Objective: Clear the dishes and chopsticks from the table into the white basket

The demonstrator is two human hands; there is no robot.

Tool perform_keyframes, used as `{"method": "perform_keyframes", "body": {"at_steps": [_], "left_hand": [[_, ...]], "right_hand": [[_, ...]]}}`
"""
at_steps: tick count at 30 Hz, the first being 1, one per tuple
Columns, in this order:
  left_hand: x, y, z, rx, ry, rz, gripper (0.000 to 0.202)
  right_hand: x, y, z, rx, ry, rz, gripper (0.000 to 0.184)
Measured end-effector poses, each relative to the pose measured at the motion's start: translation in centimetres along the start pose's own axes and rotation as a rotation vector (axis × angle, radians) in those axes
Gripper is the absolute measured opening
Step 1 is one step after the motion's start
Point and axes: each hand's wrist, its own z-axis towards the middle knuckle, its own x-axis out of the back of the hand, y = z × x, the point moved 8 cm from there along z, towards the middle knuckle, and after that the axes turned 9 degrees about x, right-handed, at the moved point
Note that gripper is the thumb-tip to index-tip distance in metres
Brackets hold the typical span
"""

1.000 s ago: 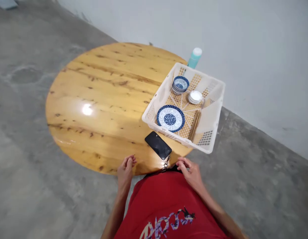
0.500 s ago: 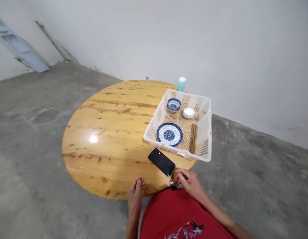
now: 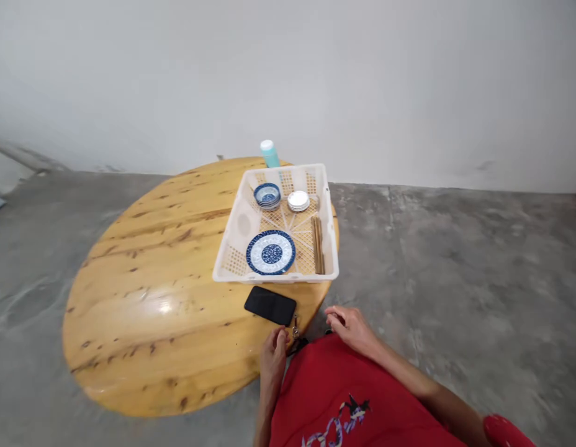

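Near the table's front edge, my left hand (image 3: 274, 349) hovers with loosely bent fingers and nothing visible in it. Just beyond its fingertips lies a black smartphone (image 3: 270, 305), with a small metal clip on a strap (image 3: 295, 328) at its near right corner. My right hand (image 3: 354, 329) hangs in the air right of the table edge, fingers loosely curled and slightly apart, holding nothing I can see. Past the phone stands a white plastic basket (image 3: 228, 253) holding blue-patterned plates (image 3: 271, 252), stacked blue-and-white bowls (image 3: 267, 195), small white dishes (image 3: 298, 200) and wooden chopsticks (image 3: 318, 246).
The oval wooden table (image 3: 143, 267) carries the basket on its right part. A turquoise bottle with a white lid (image 3: 270, 154) stands behind the basket. A white wall (image 3: 288, 81) rises beyond, and grey concrete floor (image 3: 455, 267) surrounds the table.
My view has turned to the right, so table and basket appear further left. My left hand has come closer to the phone, and my right hand has moved off the table edge.
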Motion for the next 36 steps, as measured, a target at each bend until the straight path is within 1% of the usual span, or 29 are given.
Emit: {"method": "perform_keyframes", "body": {"at_steps": [2, 4, 7, 10, 15, 20, 24, 27, 31, 33, 36], "left_hand": [[-1.0, 0.2, -0.3, 0.005, -0.028, 0.015, 0.057], [-1.5, -0.1, -0.7, 0.021, -0.031, 0.022, 0.058], [-1.2, -1.0, -1.2, 0.033, 0.016, 0.030, 0.060], [-0.8, -2.4, -1.7, 0.048, 0.043, 0.034, 0.061], [-0.9, -4.3, -2.9, 0.095, 0.079, 0.016, 0.064], [-1.4, -4.5, -4.5, 0.097, 0.135, 0.034, 0.065], [-2.4, -4.7, -5.6, 0.079, 0.145, 0.061, 0.065], [-3.2, -5.5, -6.4, 0.098, 0.151, 0.064, 0.061], [-4.0, -6.7, -7.9, 0.136, 0.151, 0.037, 0.054], [-4.0, -6.7, -8.5, 0.134, 0.172, 0.028, 0.050], [-3.6, -6.1, -8.9, 0.098, 0.206, 0.029, 0.044]], "right_hand": [[0.4, 0.0, -0.1, 0.016, -0.006, -0.017, 0.025], [0.7, -0.4, 0.0, 0.044, -0.021, -0.035, 0.025], [1.0, -1.4, 0.2, 0.108, -0.061, -0.072, 0.024], [0.9, -2.0, 0.1, 0.157, -0.109, -0.104, 0.022], [0.3, -1.7, -0.4, 0.207, -0.177, -0.132, 0.022], [0.5, -1.4, -1.3, 0.223, -0.209, -0.083, 0.023], [0.7, -0.8, -2.1, 0.218, -0.229, -0.034, 0.023], [-0.1, -0.1, -3.0, 0.234, -0.284, -0.026, 0.023], [-1.7, 0.3, -4.2, 0.272, -0.376, -0.026, 0.024], [-2.3, 0.1, -4.5, 0.284, -0.412, -0.024, 0.025], [-2.9, -0.5, -4.6, 0.306, -0.447, -0.013, 0.026]]}}
